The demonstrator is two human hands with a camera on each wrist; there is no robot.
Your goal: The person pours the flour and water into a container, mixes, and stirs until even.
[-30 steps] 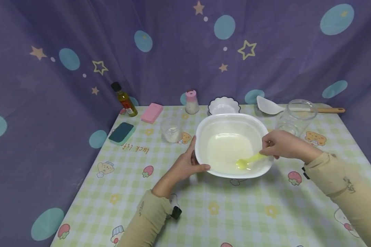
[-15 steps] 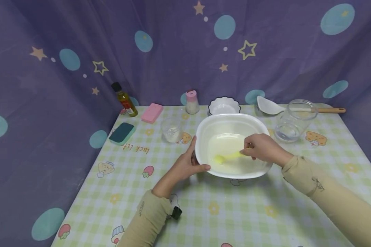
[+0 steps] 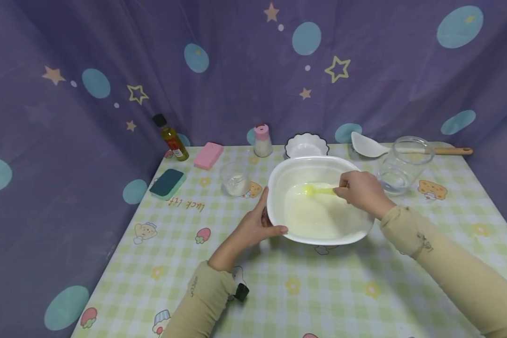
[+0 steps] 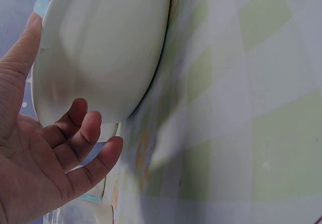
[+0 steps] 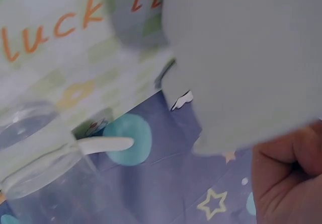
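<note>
In the head view, a white basin (image 3: pixel 279 173) of pale, milky liquid stands on the tablecloth. My left hand (image 3: pixel 253 227) holds its near-left side, thumb over the rim. The left wrist view shows my left hand (image 4: pixel 55 143) with several bent fingers beside the basin's outer wall (image 4: pixel 110 48). Over the basin, my right hand (image 3: pixel 363 190) pinches the handle of a yellow spoon (image 3: pixel 321 190); its round end is in the liquid, toward the back. In the right wrist view, the basin (image 5: pixel 251 58) fills the upper right and part of my right hand (image 5: pixel 292 178) shows.
Close to the right forearm stands a clear jar (image 3: pixel 405 164). Behind lie a white ladle (image 3: pixel 367 144) with a wooden handle and a scalloped dish (image 3: pixel 306 144). Leftward are a pink-topped shaker (image 3: pixel 262 141), a small cup (image 3: pixel 235 180), sponges (image 3: pixel 208 156) and an oil bottle (image 3: pixel 172 141).
My right hand and the yellow spoon have swept leftward through the liquid, then toward the back of the basin. The left hand and basin have stayed in place.
</note>
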